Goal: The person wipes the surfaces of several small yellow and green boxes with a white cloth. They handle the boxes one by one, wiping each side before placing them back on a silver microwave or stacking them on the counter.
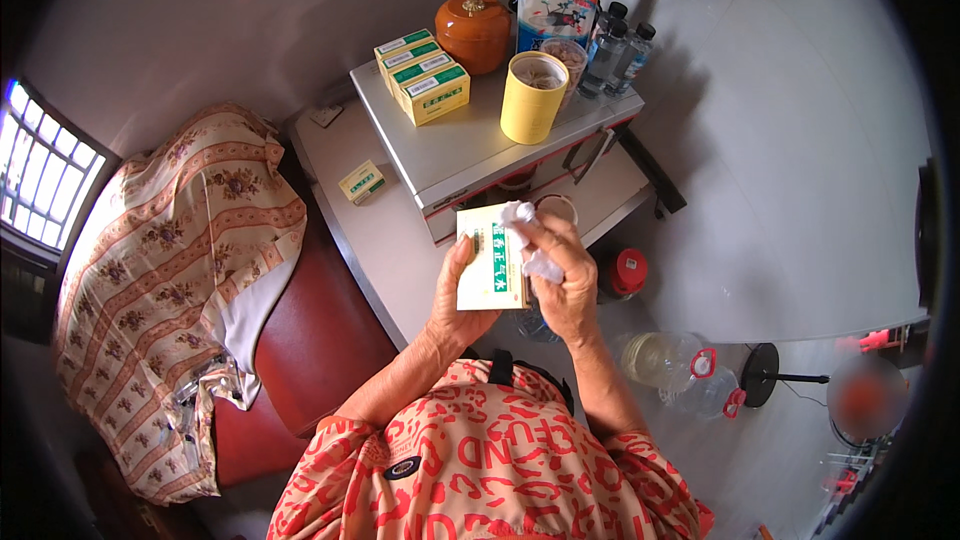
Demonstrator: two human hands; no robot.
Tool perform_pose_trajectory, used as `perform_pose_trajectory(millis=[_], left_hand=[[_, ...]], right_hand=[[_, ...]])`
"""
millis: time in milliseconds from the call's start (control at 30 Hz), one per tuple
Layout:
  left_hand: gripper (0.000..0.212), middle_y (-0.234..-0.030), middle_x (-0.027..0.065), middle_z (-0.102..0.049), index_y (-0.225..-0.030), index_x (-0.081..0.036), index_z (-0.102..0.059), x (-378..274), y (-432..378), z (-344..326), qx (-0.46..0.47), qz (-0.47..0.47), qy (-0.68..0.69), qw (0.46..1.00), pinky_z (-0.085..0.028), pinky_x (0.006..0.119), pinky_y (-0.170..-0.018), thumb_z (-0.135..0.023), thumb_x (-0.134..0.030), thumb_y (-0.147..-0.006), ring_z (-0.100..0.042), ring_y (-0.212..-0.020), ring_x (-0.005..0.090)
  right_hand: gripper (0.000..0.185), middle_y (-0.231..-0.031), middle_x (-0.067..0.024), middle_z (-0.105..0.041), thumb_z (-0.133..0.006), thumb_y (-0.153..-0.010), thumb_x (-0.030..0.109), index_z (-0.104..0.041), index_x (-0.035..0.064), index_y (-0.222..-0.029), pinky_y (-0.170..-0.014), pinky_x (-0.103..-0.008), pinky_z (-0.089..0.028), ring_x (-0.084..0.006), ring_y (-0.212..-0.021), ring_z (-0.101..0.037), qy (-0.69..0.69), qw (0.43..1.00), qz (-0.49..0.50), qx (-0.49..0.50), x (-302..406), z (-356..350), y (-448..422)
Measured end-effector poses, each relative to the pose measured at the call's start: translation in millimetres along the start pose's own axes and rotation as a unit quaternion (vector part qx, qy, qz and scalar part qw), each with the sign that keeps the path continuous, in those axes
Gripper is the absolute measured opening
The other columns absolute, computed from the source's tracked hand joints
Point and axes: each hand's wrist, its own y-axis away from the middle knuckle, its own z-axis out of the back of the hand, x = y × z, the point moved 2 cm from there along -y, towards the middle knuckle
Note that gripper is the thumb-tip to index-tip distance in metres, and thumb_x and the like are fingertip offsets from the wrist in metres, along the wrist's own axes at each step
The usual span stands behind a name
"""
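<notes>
My left hand [456,296] grips a pale yellow cardboard medicine box [478,274] with a green printed panel, its thumb along the near left side. In my right hand [568,270] is a crumpled white tissue or cloth [544,268], part of it pressed against the box's upper right edge. Both hands are in front of my chest, over the near edge of a low table. Beyond them, several similar medicine boxes [437,96] stand in a row on a silver-grey cabinet [442,157]. A smaller box of the same colours [361,181] lies on the pale table [375,247] to the left.
On the cabinet are a yellow cylindrical canister [525,112], an orange-brown lidded pot [474,34], a printed bag [559,7] and three dark-capped bottles [602,60]. A red-lidded container [628,270] and large plastic jugs [664,360] are at right. Floral cloth [172,240] drapes a red padded seat [322,330].
</notes>
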Motion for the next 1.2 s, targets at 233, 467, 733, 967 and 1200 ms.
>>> perform_pose_trajectory(millis=[233, 467, 733, 967, 1200], left_hand=[[0.06, -0.117, 0.0114, -0.057, -0.127, -0.007, -0.045, -7, 5, 12, -0.001, 0.031, -0.023, 0.999, -0.047, 0.041, -0.094, -0.063, -0.042, -0.081, -0.058, -0.104, 0.0246], [0.056, -0.118, 0.0118, -0.057, -0.133, -0.01, -0.038, -6, 9, 8, 0.014, 0.004, -0.146, 0.989, -0.047, 0.043, -0.094, -0.059, -0.032, -0.086, -0.059, -0.105, 0.0254], [0.044, -0.116, 0.013, -0.06, -0.12, -0.008, -0.051, -9, -8, 3, -0.037, 0.07, 0.067, 0.995, -0.048, 0.043, -0.093, -0.052, -0.041, -0.092, -0.059, -0.106, 0.0261], [0.051, -0.108, 0.0123, -0.062, -0.115, -0.008, -0.055, -3, -11, -7, -0.004, 0.052, 0.161, 0.986, -0.052, 0.041, -0.085, -0.046, -0.052, -0.091, -0.062, -0.094, 0.0264], [0.052, -0.088, 0.01, -0.066, -0.104, -0.008, -0.061, -13, -12, 9, -0.066, 0.048, 0.121, 0.989, -0.055, 0.038, -0.067, -0.059, -0.055, -0.083, -0.064, -0.075, 0.0243]], right_hand=[[0.032, -0.111, -0.011, -0.06, -0.066, -0.074, 0.007, -0.067, 0.0077, -0.106, -0.089, -0.0381, -0.045, -0.0295, -0.104, -0.053, 0.081, 0.986, 0.139, 0.055, 19, 2, 29], [0.038, -0.106, -0.0105, -0.06, -0.062, -0.072, -0.001, -0.064, 0.0066, -0.11, -0.084, -0.0377, -0.045, -0.03, -0.097, -0.055, 0.083, 0.992, 0.083, -0.038, 10, 6, -12], [0.032, -0.103, -0.0114, -0.06, -0.063, -0.073, -0.004, -0.066, 0.0044, -0.104, -0.082, -0.0354, -0.046, -0.0281, -0.095, -0.056, 0.047, 0.993, 0.031, -0.106, 13, -9, -6], [0.033, -0.118, -0.0065, -0.056, -0.072, -0.072, 0.012, -0.068, 0.0061, -0.104, -0.089, -0.0401, -0.046, -0.0314, -0.104, -0.051, 0.23, 0.944, 0.199, -0.124, 23, -25, 14], [0.033, -0.117, -0.0021, -0.059, -0.072, -0.068, 0.011, -0.07, 0.0087, -0.101, -0.089, -0.0342, -0.047, -0.0251, -0.107, -0.051, 0.194, 0.956, 0.218, 0.024, 21, -31, 57]])
